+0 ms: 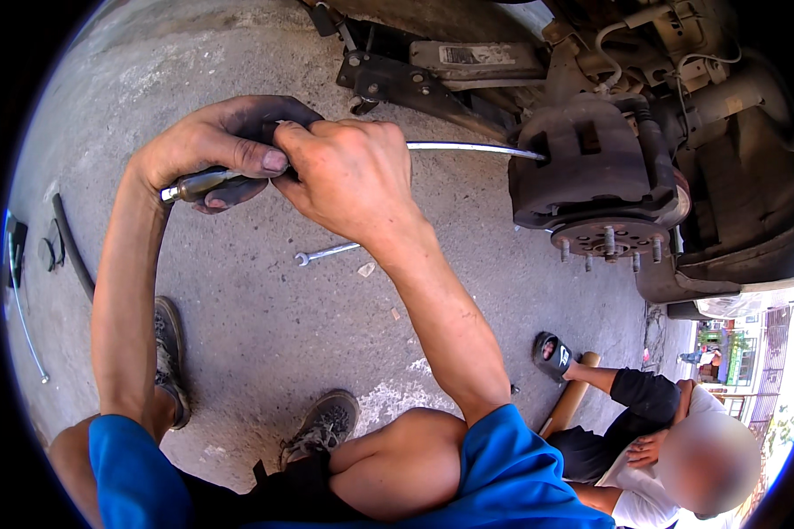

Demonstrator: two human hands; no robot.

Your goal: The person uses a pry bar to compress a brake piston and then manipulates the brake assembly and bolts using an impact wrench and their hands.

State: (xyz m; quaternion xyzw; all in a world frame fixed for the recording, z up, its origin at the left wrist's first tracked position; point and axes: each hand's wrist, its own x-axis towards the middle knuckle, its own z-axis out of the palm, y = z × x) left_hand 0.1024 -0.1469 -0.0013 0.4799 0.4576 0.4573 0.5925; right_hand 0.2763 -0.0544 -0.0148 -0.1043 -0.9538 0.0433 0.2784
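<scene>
LH (220, 137), RH (357, 176) grip screwdriver (205, 182), tip prob. in caliper (578, 182).

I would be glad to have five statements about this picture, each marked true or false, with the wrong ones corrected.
1. The left hand and the right hand both hold the tool. True.
2. The wrench lies on the caliper. False: the wrench lies on the floor.
3. The tool's far end is at the caliper. True.
4. The hub has no studs. False: several studs stand out from it.
5. The sleeves are blue. True.
</scene>
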